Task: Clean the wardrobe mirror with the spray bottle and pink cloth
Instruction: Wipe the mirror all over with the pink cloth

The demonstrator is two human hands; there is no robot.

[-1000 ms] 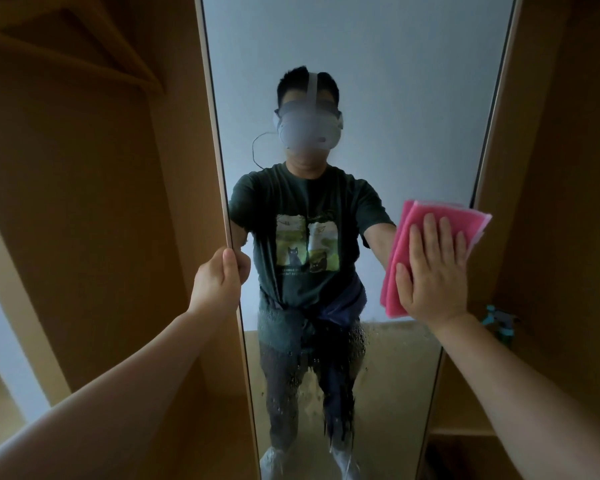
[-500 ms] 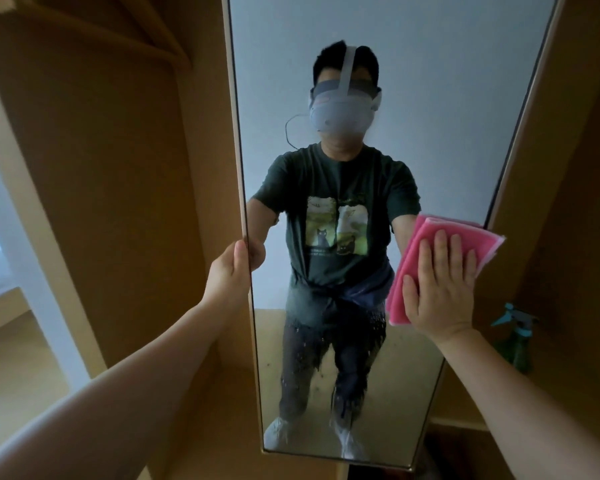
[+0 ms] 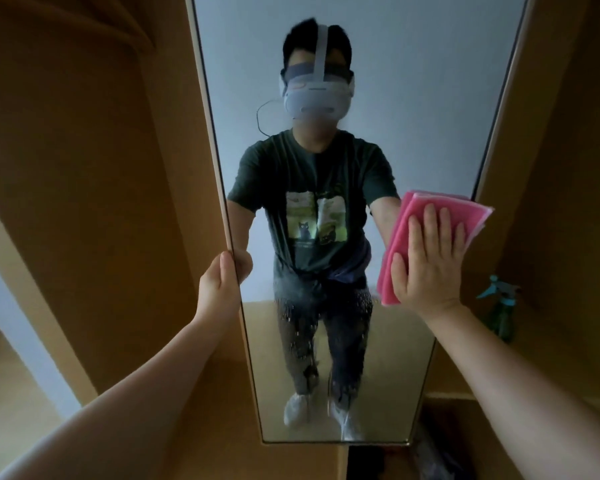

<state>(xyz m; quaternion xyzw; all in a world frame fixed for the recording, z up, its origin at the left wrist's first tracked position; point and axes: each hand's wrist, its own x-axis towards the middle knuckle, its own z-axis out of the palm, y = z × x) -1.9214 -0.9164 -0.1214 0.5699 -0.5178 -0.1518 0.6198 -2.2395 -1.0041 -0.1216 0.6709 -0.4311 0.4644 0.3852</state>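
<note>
Pressing flat on the glass, the right hand (image 3: 426, 265) pins the pink cloth (image 3: 397, 237) against the mirror (image 3: 361, 64) near its right edge, about mid-height. The fingers lie straight and close together with the thumb out to the side, so nothing is pinched. The left hand (image 3: 222, 285) grips the mirror's left edge, fingers curled behind the panel and thumb at the front.

Handling, as judged from where I stand:

1. The pink cloth is folded into several layers and looks soft and light. It will likely slide easily on wet glass, so palm pressure suits it better than a fingertip hold. One corner overhangs the mirror's right edge.
2. The mirror is a tall, narrow pane, apparently a movable panel of the wardrobe (image 3: 101, 168). Treat it as rigid but fragile. It may swing under a push, so steady it at the edge, not on the glass face.
3. A band of droplets (image 3: 291, 306) sits on the lower glass, below the cloth, not yet wiped.
4. The spray bottle (image 3: 501, 313) stands inside the wardrobe to the right, well apart from both hands. It looks like light plastic, best taken at the neck under the teal trigger.

Markings: no brand or label is legible on bottle or cloth. The reflected shirt (image 3: 312, 188) carries a picture print with small lettering, too blurred to read.
</note>
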